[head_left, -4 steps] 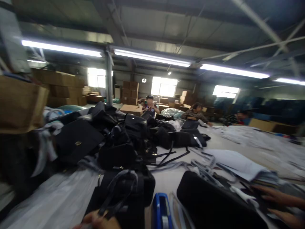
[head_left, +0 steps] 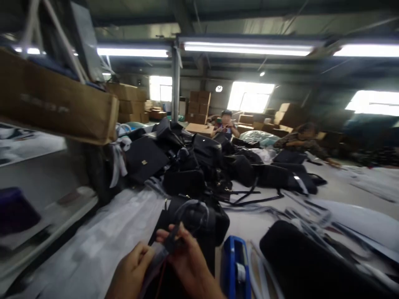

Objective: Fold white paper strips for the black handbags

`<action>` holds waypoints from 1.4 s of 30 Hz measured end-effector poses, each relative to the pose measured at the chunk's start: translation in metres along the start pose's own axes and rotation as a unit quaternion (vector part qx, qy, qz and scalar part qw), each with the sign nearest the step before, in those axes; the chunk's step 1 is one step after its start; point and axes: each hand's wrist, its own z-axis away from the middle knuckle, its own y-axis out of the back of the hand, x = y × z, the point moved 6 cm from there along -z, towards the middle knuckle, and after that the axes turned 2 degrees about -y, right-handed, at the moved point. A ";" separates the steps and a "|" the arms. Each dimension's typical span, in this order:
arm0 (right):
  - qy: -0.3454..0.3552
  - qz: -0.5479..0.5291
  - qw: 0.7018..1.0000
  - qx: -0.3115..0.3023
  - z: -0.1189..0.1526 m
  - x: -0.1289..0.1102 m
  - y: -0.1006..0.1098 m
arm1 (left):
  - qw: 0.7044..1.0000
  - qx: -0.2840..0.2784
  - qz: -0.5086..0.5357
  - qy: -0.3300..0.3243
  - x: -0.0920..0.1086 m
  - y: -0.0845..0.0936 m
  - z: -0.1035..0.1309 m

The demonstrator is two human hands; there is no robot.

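My left hand (head_left: 131, 270) and my right hand (head_left: 190, 265) meet at the bottom middle of the view. The right fingers pinch a small black strap end (head_left: 171, 244) of a black bag (head_left: 215, 226) that lies just in front of them. The left fingers close on a pale, blurred piece beside the strap; I cannot tell what it is. A blue tape dispenser (head_left: 234, 265) stands just right of my right hand. Further right lies a large black bag (head_left: 299, 261).
A heap of black bags (head_left: 199, 166) with loose straps fills the table's middle. A cardboard box (head_left: 62, 101) juts out on a shelf at the left. White sheets (head_left: 352, 216) lie at the right. Two people (head_left: 226, 124) (head_left: 307, 137) sit at the far end, cartons behind them.
The view has swung left and down. My right hand has come in from the right edge to the middle, and both hands now hold the bag's strap.
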 end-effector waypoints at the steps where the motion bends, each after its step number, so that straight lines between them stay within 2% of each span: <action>1: -0.007 -0.041 0.999 0.010 -0.003 0.003 0.003 | 1.000 -0.006 0.001 0.003 -0.004 0.000 0.000; 3: -0.005 -0.061 0.998 0.026 -0.008 0.010 0.005 | 1.000 -0.006 -0.002 0.012 -0.008 -0.001 -0.001; 7: 0.017 0.026 0.999 0.032 -0.012 0.027 0.000 | 1.000 -0.008 0.010 -0.018 -0.001 -0.008 -0.003; 10: 0.015 0.047 0.998 0.044 -0.013 0.033 0.006 | 0.999 -0.002 -0.001 -0.035 0.000 -0.011 -0.006; 16: -0.022 -0.079 0.996 0.019 -0.010 0.023 0.020 | 0.999 0.003 -0.032 -0.009 -0.002 -0.012 -0.015; 22: 0.039 -0.104 0.990 0.083 -0.023 0.032 0.019 | 0.995 0.011 -0.083 -0.062 0.020 -0.024 -0.028; 26: -0.029 -0.043 0.998 0.029 -0.011 0.033 0.018 | 0.994 0.016 -0.097 -0.055 0.021 -0.025 -0.037; 28: -0.050 0.009 0.999 0.012 0.001 0.027 0.025 | 0.994 0.016 -0.093 -0.052 0.020 -0.022 -0.038; 32: -0.041 0.046 0.995 0.078 0.015 0.014 0.047 | 0.994 0.013 -0.093 -0.058 0.021 -0.022 -0.040; 37: -0.012 -0.007 0.991 0.136 0.001 0.002 0.051 | 0.990 0.007 -0.118 -0.071 0.023 -0.025 -0.041; 40: 0.043 0.049 0.981 0.184 -0.004 -0.007 0.055 | 0.988 0.008 -0.138 -0.072 0.022 -0.022 -0.041; 42: 0.059 0.098 0.974 0.196 -0.006 -0.007 0.056 | 0.986 0.011 -0.151 -0.073 0.024 -0.023 -0.041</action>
